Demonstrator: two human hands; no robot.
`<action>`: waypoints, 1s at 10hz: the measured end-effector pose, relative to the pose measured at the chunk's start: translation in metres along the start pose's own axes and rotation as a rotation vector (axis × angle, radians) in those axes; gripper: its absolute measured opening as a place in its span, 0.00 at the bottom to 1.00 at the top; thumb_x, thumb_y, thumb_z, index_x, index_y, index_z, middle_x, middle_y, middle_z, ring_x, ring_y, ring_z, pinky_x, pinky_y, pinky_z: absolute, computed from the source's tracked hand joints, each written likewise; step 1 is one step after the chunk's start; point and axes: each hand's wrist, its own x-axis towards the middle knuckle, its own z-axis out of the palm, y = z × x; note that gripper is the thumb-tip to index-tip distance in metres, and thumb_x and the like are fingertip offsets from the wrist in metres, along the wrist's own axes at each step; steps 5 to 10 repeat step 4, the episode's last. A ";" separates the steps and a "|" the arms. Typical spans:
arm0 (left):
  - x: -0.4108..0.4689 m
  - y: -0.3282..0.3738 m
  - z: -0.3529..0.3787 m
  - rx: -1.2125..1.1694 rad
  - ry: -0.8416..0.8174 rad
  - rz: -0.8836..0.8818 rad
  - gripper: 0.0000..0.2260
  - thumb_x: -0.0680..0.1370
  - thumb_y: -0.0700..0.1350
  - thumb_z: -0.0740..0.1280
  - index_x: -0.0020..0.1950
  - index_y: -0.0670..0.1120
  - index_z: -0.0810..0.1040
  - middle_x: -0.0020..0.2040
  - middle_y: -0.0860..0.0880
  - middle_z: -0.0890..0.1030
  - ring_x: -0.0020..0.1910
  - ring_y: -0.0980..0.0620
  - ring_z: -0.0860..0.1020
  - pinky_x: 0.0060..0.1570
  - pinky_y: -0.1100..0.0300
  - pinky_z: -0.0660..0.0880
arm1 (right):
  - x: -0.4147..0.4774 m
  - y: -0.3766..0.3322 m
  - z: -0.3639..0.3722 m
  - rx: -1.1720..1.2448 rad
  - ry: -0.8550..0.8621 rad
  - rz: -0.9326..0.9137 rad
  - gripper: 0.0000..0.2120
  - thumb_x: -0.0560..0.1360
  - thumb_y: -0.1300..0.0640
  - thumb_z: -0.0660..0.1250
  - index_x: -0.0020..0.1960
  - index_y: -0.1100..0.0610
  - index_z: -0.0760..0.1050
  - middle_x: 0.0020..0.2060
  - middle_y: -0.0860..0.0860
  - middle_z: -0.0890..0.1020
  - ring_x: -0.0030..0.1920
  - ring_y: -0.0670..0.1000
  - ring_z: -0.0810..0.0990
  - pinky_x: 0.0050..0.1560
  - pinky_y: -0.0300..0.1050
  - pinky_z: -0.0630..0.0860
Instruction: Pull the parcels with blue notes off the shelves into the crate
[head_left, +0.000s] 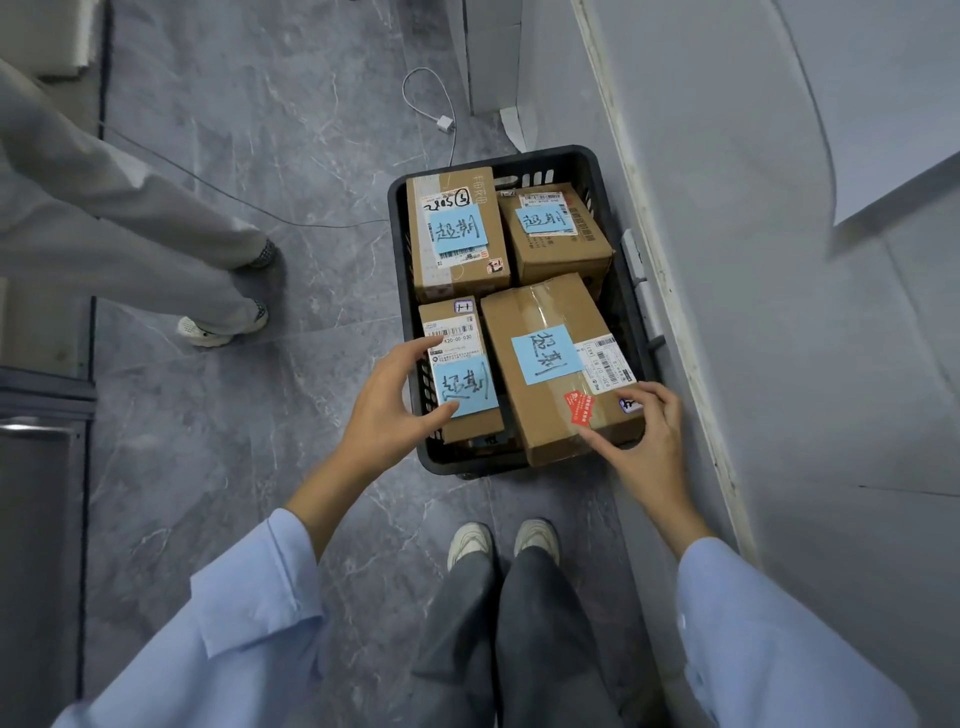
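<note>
View: head camera, looking down.
Crate (613, 169): black, on the floor (249, 156) just beside the right wall (753, 260); four parcels (457, 280) with blue notes (457, 228) lie inside.
Large parcel (545, 312): near right, tilted, its near end on the rim; probably not seated yet.
Right hand (647, 441): thumb and curled fingers clamp its near right corner, likely to settle it.
Left hand (387, 410): fingers spread apart, index and thumb touching the small parcel (460, 332) at near left, likely steadying it.
</note>
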 end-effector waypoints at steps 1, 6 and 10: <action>-0.001 0.003 0.002 -0.007 0.012 0.003 0.30 0.74 0.47 0.74 0.73 0.54 0.66 0.70 0.55 0.71 0.66 0.61 0.68 0.63 0.61 0.68 | 0.003 0.000 0.000 -0.014 -0.031 0.003 0.30 0.64 0.48 0.81 0.61 0.53 0.73 0.65 0.48 0.66 0.63 0.42 0.68 0.56 0.29 0.67; -0.003 0.029 0.001 0.126 0.047 0.064 0.29 0.76 0.50 0.72 0.75 0.53 0.65 0.72 0.56 0.69 0.70 0.57 0.65 0.65 0.61 0.60 | 0.018 -0.018 -0.012 -0.207 -0.145 -0.061 0.30 0.67 0.41 0.77 0.64 0.51 0.74 0.68 0.46 0.66 0.65 0.49 0.69 0.56 0.49 0.76; -0.003 0.029 0.001 0.126 0.047 0.064 0.29 0.76 0.50 0.72 0.75 0.53 0.65 0.72 0.56 0.69 0.70 0.57 0.65 0.65 0.61 0.60 | 0.018 -0.018 -0.012 -0.207 -0.145 -0.061 0.30 0.67 0.41 0.77 0.64 0.51 0.74 0.68 0.46 0.66 0.65 0.49 0.69 0.56 0.49 0.76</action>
